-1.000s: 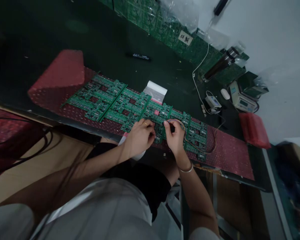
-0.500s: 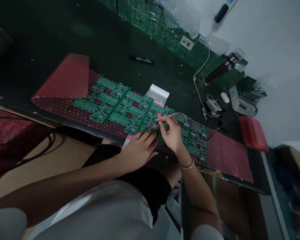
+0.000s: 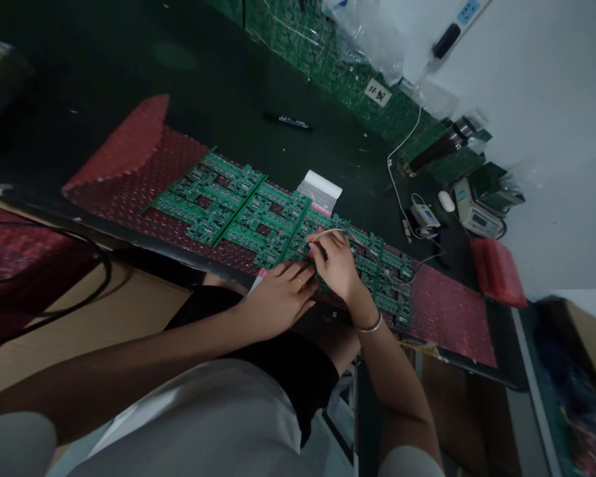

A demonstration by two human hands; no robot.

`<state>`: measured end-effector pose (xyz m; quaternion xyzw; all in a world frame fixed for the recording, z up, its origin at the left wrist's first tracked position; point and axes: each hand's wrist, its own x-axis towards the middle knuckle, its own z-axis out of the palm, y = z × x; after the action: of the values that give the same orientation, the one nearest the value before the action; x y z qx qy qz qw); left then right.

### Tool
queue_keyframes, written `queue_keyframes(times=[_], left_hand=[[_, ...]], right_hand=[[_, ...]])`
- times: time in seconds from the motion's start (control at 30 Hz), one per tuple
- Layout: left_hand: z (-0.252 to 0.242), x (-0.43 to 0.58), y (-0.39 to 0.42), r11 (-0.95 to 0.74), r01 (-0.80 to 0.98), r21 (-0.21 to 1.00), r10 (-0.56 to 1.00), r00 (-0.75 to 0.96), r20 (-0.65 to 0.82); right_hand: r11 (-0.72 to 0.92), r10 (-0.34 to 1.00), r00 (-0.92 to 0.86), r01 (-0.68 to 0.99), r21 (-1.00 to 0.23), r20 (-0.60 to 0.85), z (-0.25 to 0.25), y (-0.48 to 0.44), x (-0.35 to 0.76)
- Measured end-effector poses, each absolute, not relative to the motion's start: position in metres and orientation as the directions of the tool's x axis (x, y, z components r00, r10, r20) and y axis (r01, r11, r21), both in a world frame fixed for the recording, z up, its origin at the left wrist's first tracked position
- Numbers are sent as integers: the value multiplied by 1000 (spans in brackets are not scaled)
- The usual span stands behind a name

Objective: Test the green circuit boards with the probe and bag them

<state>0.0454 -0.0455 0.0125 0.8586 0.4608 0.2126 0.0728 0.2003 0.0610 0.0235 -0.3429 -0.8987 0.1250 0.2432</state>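
Observation:
Green circuit boards (image 3: 258,215) lie in a long row on red bubble wrap (image 3: 451,311) along the table's front edge. My left hand (image 3: 281,298) rests palm down at the boards' near edge, its fingers spread, with nothing visible in it. Over the middle boards, my right hand (image 3: 335,262) pinches the end of a thin wire bundle (image 3: 360,242), which arcs right across the boards toward a small grey device (image 3: 424,216). The fingertips of the right hand touch or hover at the board; which of these is unclear.
A black marker (image 3: 293,122) lies behind the boards, near a white roll (image 3: 322,184). Toward the back right are a thermos (image 3: 434,151), a white mouse (image 3: 446,201), a boxy instrument (image 3: 477,212) and a red wrapped bundle (image 3: 499,271). Black cables (image 3: 104,278) hang at left.
My right hand has shifted slightly left over the boards with the wire end. The raised flap of bubble wrap at left has folded back a little. The camera view has shifted slightly.

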Motion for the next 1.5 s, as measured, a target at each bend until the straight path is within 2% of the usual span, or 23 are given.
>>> queue_keyframes(times=[0.23,0.5,0.63,0.8,0.93,1.03,1.17,1.3,1.5], left_hand=[[14,21,-60,-576,714,398,815,462,351],[-12,26,-71,-655,695,296,719,455,525],[-14,31,-75,-652,695,304,708,413,573],[15,19,-63,-624,634,456,765,376,523],[37,-11,-6,-529,595,605,843,285,456],[38,-21,47,-478,566,672,878,339,339],[29,-10,94,-465,625,626,862,482,159],[19,3,112,-473,663,580,857,499,129],[9,5,119,-458,704,543,873,472,125]], right_hand=[[672,732,-545,476,-567,410,17,62,199],[635,764,-509,486,-600,396,14,58,198],[652,751,-512,471,-595,418,15,58,198],[676,730,-520,453,-581,443,13,60,198],[675,732,-527,474,-565,433,11,60,198],[688,723,-512,473,-550,464,11,58,197],[649,760,-355,460,-606,544,8,56,199],[546,837,-244,437,-715,490,5,58,199],[513,857,-222,444,-735,464,5,58,198]])
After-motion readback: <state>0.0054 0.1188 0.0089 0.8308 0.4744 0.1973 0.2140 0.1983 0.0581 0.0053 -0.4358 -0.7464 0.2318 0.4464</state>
